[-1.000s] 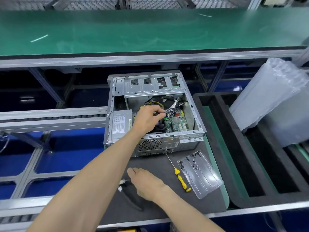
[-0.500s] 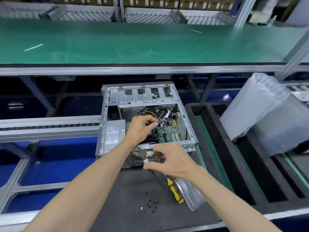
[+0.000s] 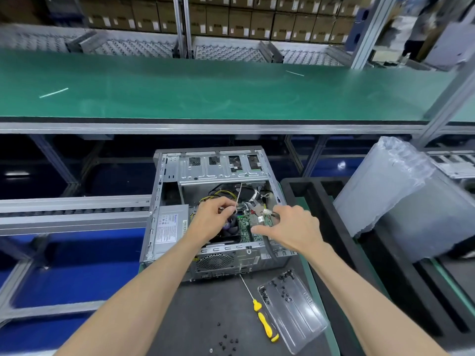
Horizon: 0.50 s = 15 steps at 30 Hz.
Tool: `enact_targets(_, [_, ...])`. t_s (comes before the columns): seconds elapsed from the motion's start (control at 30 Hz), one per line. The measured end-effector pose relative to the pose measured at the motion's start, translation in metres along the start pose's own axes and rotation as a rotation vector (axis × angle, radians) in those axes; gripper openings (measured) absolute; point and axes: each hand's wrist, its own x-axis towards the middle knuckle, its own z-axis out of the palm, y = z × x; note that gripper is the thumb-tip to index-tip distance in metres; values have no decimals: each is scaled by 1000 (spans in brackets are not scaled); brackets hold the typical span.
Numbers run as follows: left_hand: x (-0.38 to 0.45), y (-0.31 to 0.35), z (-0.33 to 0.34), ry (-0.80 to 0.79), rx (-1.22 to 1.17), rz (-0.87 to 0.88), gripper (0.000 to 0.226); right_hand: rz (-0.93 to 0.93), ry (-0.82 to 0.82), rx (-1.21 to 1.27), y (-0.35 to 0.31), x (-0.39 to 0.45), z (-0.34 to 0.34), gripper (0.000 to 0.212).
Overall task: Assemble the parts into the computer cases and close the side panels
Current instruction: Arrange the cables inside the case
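On the left inside the open computer case (image 3: 216, 214), lying on its side on the dark counter (image 3: 195, 319), sits the grey power supply (image 3: 168, 227), tucked in the near left corner so its cables reach the board. The left hand (image 3: 213, 219) hovers over the fan area with its fingers (image 3: 227, 205) curled together, pinching a bundle of white wires (image 3: 237, 201), probably to hold them out of the way. Next comes the green circuit board (image 3: 245, 227), and above it the right hand (image 3: 290, 227) grips a black cable (image 3: 270, 245) whose pale connector end sits near the fingertips, seemingly lined up for plugging in; the exact socket is too small to tell. Further right, just outside the case, a yellow screwdriver (image 3: 264, 322) and a clear plastic tray (image 3: 293, 312) of screws lie within easy reach, with loose screws (image 3: 228, 343) on the mat. The side panel is not on. Compared with half a second ago, the right hand has moved from the near edge of the case deeper inside over the board, while the left hand stays on the wires.
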Motion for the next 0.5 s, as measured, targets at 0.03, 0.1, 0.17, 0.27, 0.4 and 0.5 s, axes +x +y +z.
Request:
enact_targets(0.03, [0,-1,0,2,-13,-5,13,5,12,-22,0,0,4,67])
enact_targets(0.1, [0,0,0,2,-33,-13,16,3,28,-58,-3,0,10,62])
enact_targets(0.17, [-1,1,0,1,-44,-15,19,-34,40,-113,-5,-1,16,59])
enact_targets(0.27, [-2,0,-1,6,-58,-23,22,-61,13,-207,-9,0,22,56])
enact_targets(0.4, [-2,0,0,6,-48,-28,22,-58,-56,-236,-15,4,21,60])
enact_targets(0.5, [-2,-1,0,10,-53,-25,22,-49,-119,-205,-21,9,19,64])
